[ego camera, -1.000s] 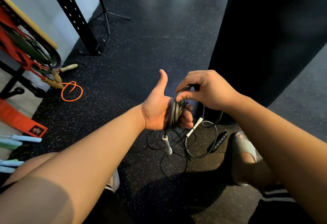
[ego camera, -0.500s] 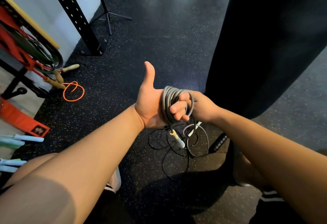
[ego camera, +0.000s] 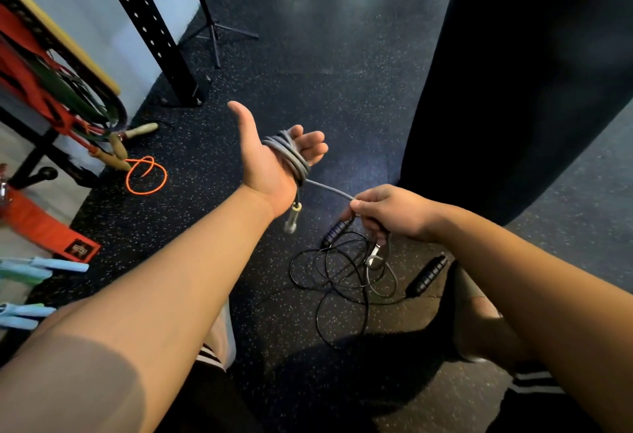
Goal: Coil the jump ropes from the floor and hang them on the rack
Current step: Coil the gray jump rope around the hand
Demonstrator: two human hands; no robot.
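Several turns of the grey cord jump rope (ego camera: 291, 158) are wound round your left grip (ego camera: 262, 167), which lies spread, palm up, thumb out and fingers loosely bent. One pale handle (ego camera: 293, 218) hangs just below that wrist. Your right grip (ego camera: 394, 215) pinches the taut free strand between thumb and fingers, and the other pale handle (ego camera: 375, 256) dangles under it. On the speckled black rubber floor (ego camera: 342, 90) beneath lies a thin black jump rope (ego camera: 342, 278) in loose loops. The black-framed rack (ego camera: 36, 157) stands at far left.
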